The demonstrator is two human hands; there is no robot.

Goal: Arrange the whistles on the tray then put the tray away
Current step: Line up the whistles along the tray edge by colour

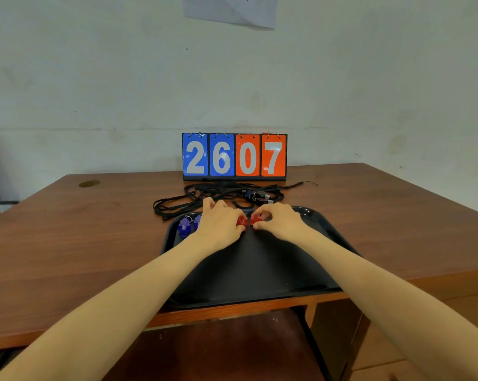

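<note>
A black tray point(248, 270) lies on the brown table, its near edge at the table's front. Two blue whistles point(185, 226) lie side by side at the tray's far left corner. My left hand point(221, 222) pinches a red whistle point(242, 221) at the tray's far middle. My right hand point(277, 220) pinches a second red whistle point(255, 218) right beside the first. The two red whistles nearly touch, and my fingers hide most of both.
A tangle of black lanyards point(218, 195) lies on the table just behind the tray. A flip scoreboard point(234, 156) reading 2607 stands at the back against the wall. The brown table point(81, 243) has a round grommet at its far left.
</note>
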